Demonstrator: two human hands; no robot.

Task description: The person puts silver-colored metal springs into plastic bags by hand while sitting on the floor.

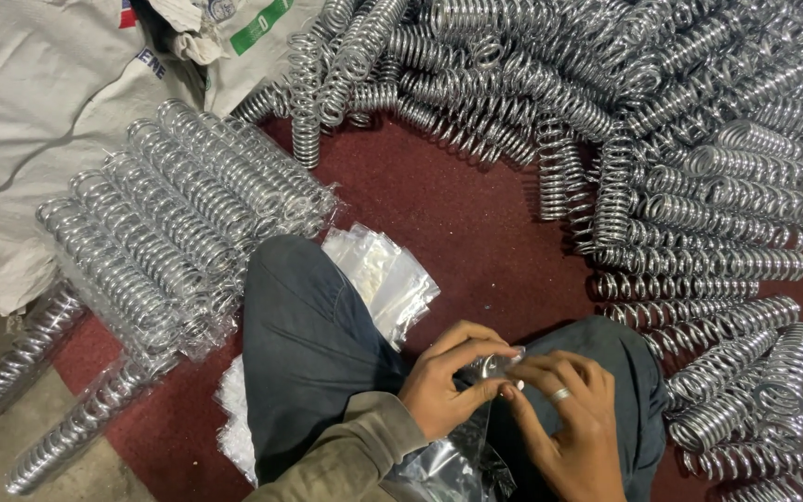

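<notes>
I sit on a dark red mat with my knees up. My left hand [448, 379] and my right hand [564, 414], which wears a ring, meet over my lap and both pinch the top of a clear plastic bag [457, 460]. The bag hangs down between my legs. A stack of empty clear bags [378, 274] lies by my left knee. Loose shiny metal coil springs [699, 223] are heaped to the right and ahead.
Springs sealed in clear bags [169, 223] are laid side by side at the left, with a few more on the grey floor [48, 446]. White woven sacks [39, 102] lie at the top left. Bare red mat [476, 232] shows in the middle.
</notes>
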